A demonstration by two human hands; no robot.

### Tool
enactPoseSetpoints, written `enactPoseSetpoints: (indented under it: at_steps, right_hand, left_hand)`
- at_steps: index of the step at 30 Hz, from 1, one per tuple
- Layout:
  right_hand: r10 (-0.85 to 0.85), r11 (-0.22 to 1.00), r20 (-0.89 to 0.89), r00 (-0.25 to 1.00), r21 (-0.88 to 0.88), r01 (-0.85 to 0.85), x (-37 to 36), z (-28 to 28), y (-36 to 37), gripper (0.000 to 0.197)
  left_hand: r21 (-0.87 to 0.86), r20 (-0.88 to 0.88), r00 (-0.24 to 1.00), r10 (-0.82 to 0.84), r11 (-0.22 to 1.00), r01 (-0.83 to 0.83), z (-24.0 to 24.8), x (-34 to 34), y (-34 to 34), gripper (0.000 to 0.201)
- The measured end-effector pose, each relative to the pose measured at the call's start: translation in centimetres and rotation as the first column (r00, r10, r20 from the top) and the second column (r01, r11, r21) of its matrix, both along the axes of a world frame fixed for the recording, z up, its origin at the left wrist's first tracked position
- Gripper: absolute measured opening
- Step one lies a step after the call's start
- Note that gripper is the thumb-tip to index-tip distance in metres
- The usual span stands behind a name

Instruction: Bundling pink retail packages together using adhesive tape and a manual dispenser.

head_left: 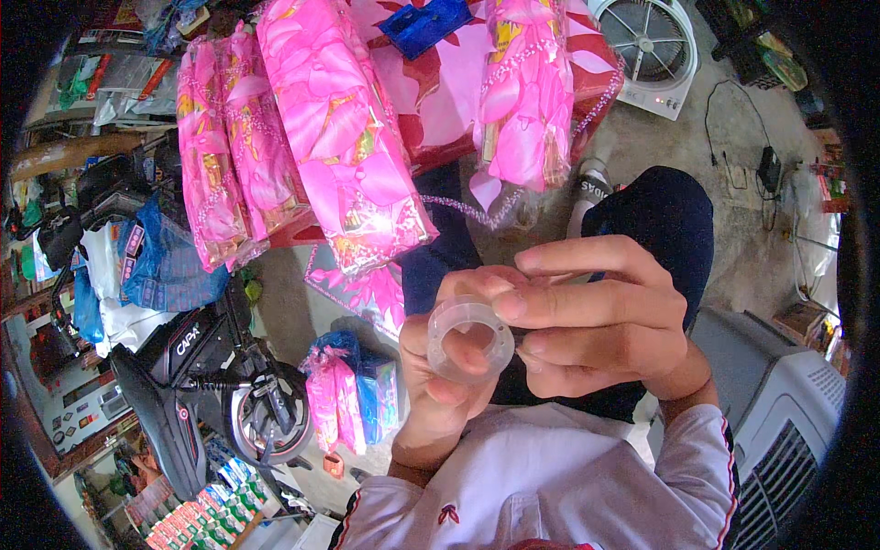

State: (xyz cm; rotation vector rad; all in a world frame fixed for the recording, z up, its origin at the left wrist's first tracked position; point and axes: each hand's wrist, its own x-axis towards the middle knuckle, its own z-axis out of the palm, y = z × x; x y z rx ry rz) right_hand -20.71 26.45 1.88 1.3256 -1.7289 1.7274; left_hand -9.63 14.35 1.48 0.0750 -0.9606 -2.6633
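In front of my chest, a translucent plastic ring that looks like a roll of clear tape (445, 346) is held up in my left hand (425, 392). The fingers of that hand curl round it, and skin shows through its hole. My right hand (610, 321) comes from the right with bent fingers, its fingertips pressed at the roll's upper right rim beside the left fingers. The right thumb is mostly hidden, and I cannot make out a loose tape end. Beyond my hands, a large pink wrapped bundle (344, 137) in clear film lies on a red and pink table (426, 115).
More pink wrapped bundles (527, 96) lie on the table, two of them at its left (243, 147). A motorcycle (197, 367) stands at left near pink and blue packages (353, 399). A fan (646, 46) stands at far right, and a grey-white appliance (788, 403) is by my right elbow.
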Motion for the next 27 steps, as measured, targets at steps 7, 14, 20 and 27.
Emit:
enactPoseSetpoints:
  at_steps: [7, 14, 20, 27]
  right_hand:
    - [0.014, 1.000, 0.041, 0.999, 0.022, -0.015, 0.02, 0.31, 0.21, 0.027]
    - [0.027, 0.999, 0.045, 0.999, 0.029, -0.028, -0.11, 0.48, 0.27, 0.023]
    - [0.044, 0.999, 0.050, 0.998, 0.025, -0.045, -0.28, 0.63, 0.39, 0.022]
    - [0.079, 0.996, 0.064, 0.995, 0.036, -0.081, -0.67, 0.83, 0.65, 0.022]
  left_hand:
    - [0.017, 0.034, 0.999, 0.001, 1.000, -0.002, 0.03, 0.26, -0.02, 0.035]
    - [-0.011, 0.042, 0.999, -0.003, 1.000, 0.004, -0.12, 0.39, -0.22, 0.038]
    - [0.018, 0.026, 0.999, -0.047, 0.999, 0.046, -0.33, 0.37, -0.41, 0.037]
    - [-0.037, 0.063, 0.994, -0.085, 0.995, 0.087, -0.11, 0.57, -0.72, 0.034]
